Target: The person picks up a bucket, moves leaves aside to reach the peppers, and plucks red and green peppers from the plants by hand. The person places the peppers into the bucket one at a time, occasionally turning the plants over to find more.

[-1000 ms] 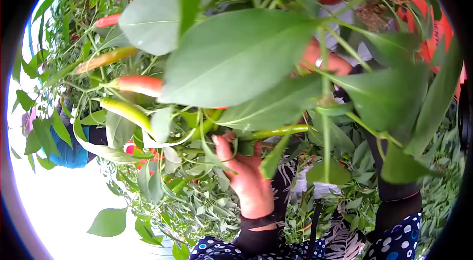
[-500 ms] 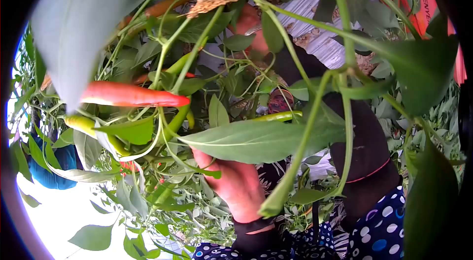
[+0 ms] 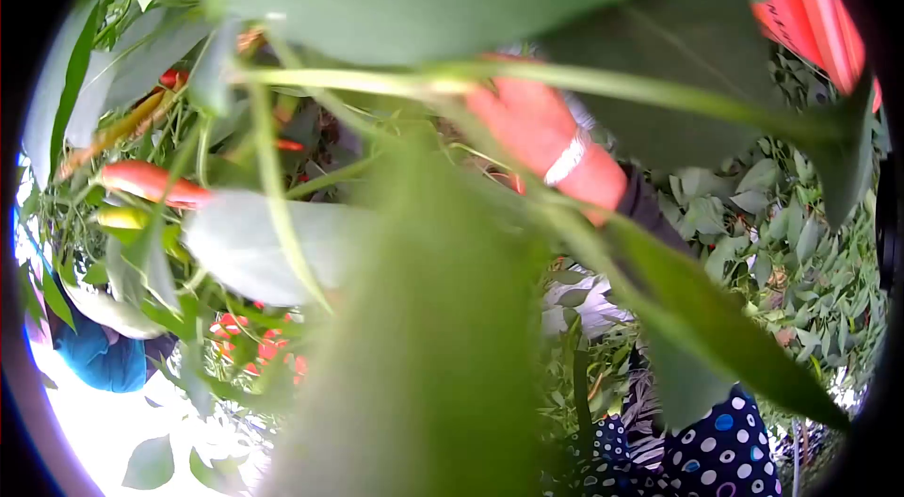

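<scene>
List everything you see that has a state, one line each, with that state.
Right hand: partly hidden among the plants; grip cannot be told.
Left hand: not visible.
Bracelet: worn on the right wrist.
Red pepper: red, partly hidden.
Yellow-green pepper: not fully red, partly hidden.
Large foreground leaf: blurred, blocking the view.
Red printed material: only partly in view.

Right hand extended forward — grip unclear — left hand hidden.
</scene>
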{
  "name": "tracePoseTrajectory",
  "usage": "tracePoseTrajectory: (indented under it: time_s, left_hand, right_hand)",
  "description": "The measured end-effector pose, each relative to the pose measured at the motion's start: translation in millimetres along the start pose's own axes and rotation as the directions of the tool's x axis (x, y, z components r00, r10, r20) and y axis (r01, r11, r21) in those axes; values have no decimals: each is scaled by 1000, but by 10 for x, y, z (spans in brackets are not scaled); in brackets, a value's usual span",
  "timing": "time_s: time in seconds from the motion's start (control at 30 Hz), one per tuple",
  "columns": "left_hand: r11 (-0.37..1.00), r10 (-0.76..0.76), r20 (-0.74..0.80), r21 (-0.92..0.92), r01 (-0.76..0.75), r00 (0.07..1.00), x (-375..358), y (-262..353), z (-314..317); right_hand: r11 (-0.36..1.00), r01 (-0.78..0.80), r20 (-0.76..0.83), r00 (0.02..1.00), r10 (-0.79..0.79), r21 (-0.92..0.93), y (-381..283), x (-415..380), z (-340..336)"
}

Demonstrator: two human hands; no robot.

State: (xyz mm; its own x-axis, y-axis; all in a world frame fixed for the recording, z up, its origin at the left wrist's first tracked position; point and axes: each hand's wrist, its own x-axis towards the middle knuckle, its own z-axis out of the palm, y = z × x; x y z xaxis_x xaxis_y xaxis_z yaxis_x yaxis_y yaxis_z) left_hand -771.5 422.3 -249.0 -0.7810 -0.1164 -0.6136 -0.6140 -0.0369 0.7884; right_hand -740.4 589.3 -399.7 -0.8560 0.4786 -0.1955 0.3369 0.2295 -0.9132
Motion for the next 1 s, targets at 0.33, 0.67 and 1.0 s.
tracePoseTrajectory:
  time_s: [0.33,0.67,1.0]
  left_hand:
    - [777,365,422,354,-521,830,-469,-432,334]
    - [960,-251,421,222,169,872,-479,-1060,-19]
    - [816,-431,617,-44,576,659,-469,-1146,72]
  right_hand:
    - [965,-67,-121,988,100,252,-612,-1030,-416]
    - [990,-140,-137,980,143,29,-624,-1935,-502]
    - [851,-395,153,919,364,347,-715,-2780,-646]
